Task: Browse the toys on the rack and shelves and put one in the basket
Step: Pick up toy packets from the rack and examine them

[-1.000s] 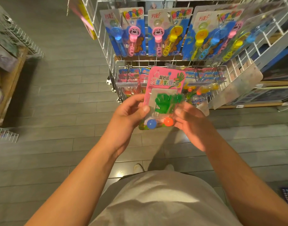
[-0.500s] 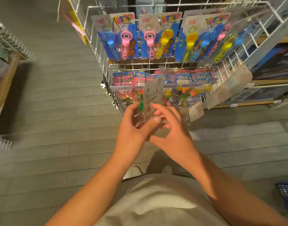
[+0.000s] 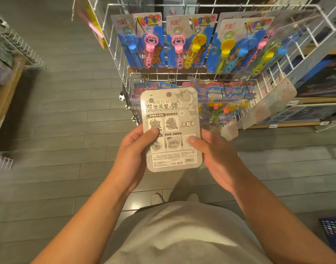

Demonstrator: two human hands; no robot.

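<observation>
Grey printed card faces the camera: the toy pack [image 3: 171, 128] is held back-side up in front of the person's chest, just below the lower front edge of the wire rack [image 3: 182, 77]. The left hand [image 3: 132, 155] grips the pack's left edge, thumb pressed on the printed face and fingers curled out of sight behind; the right hand [image 3: 216, 157] grips the right edge the same way, thumb on the card. On this showing the browsing step is under way and a candidate is picked out and being read, but nothing has gone into the basket [image 3: 333, 233], which sits on the floor at the lower right corner of the view, well apart from the pack. What appears left is to decide on the toy and carry it down and right to the basket. The basket is cut off by the frame, so its contents cannot be told. The toy itself is hidden behind its card. Bubble wand cards [image 3: 190, 40] hang along the rack's upper edge; the packs [image 3: 220, 109] in the lower tier are blurred and partly covered by the held card.
</observation>
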